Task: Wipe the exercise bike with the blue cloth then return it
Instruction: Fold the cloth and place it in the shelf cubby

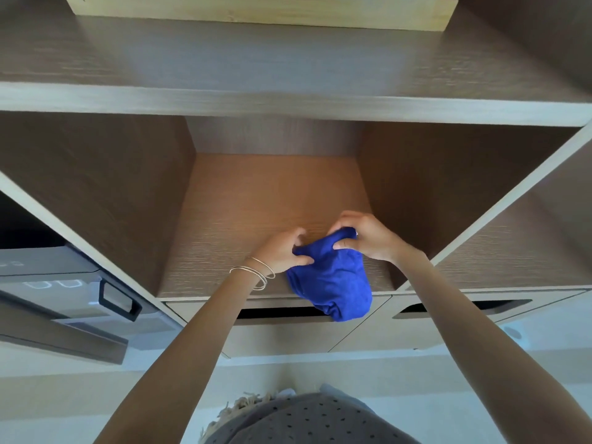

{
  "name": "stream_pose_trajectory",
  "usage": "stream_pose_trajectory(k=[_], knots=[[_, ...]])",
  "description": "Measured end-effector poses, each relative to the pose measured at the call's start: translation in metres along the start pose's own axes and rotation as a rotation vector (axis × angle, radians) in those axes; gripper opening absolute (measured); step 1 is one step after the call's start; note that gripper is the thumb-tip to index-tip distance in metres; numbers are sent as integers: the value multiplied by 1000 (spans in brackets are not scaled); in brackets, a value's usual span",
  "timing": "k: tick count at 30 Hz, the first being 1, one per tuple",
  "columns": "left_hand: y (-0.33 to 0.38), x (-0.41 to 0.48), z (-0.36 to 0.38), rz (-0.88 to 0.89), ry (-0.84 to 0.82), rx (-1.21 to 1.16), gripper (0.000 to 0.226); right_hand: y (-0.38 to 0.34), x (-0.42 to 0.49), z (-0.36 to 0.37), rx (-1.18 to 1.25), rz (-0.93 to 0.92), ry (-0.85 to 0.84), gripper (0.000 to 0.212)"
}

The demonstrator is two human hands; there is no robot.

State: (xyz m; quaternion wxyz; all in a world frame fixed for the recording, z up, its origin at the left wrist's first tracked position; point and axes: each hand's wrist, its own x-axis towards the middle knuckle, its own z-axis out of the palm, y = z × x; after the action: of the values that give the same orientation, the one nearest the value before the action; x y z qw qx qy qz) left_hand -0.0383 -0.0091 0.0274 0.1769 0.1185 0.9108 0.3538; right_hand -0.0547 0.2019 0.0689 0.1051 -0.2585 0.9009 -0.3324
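Note:
The blue cloth (333, 280) is bunched up and hangs over the front edge of an open wooden shelf compartment (256, 206). My left hand (283, 253), with thin bangles on the wrist, pinches the cloth's left upper edge. My right hand (365, 237) grips its top from the right. Both hands are just inside the compartment's front. The exercise bike is not in view.
A wider shelf board (288, 100) runs above the compartment, with a light wooden box (256, 11) on it. Drawers with cut-out handles (278, 312) sit below. A grey appliance with a black handle (118, 296) stands at the left. Another compartment opens at the right.

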Motion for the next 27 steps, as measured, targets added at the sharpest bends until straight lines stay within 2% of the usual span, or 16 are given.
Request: stream_pose_trajectory(k=[3, 5, 8, 10, 14, 19, 21, 23, 27], knots=[[1, -6, -9, 54, -9, -29, 25, -4, -2, 2, 26, -53, 83, 19], [1, -12, -16, 67, 33, -78, 18, -6, -3, 2, 51, -67, 134, 20], [2, -21, -26, 90, 155, -192, 17, -10, -5, -2, 141, -70, 189, 19], [3, -26, -33, 126, 224, -215, 18, -14, -4, -5, 209, -15, 164, 20], [1, -31, -45, 139, 246, -213, 17, -21, 5, -11, 217, 71, 28, 22], [1, -31, -56, 126, 297, -184, 16, -29, 19, -14, 189, 72, 56, 32], [8, -27, -65, 137, 366, -117, 17, -33, 24, -14, 118, 50, 140, 33], [17, -21, -76, 149, 453, -31, 19, -39, 30, -15, 44, 8, 296, 30], [37, -16, -91, 191, 619, 61, 23, -46, 36, -14, 54, -50, 594, 27]])
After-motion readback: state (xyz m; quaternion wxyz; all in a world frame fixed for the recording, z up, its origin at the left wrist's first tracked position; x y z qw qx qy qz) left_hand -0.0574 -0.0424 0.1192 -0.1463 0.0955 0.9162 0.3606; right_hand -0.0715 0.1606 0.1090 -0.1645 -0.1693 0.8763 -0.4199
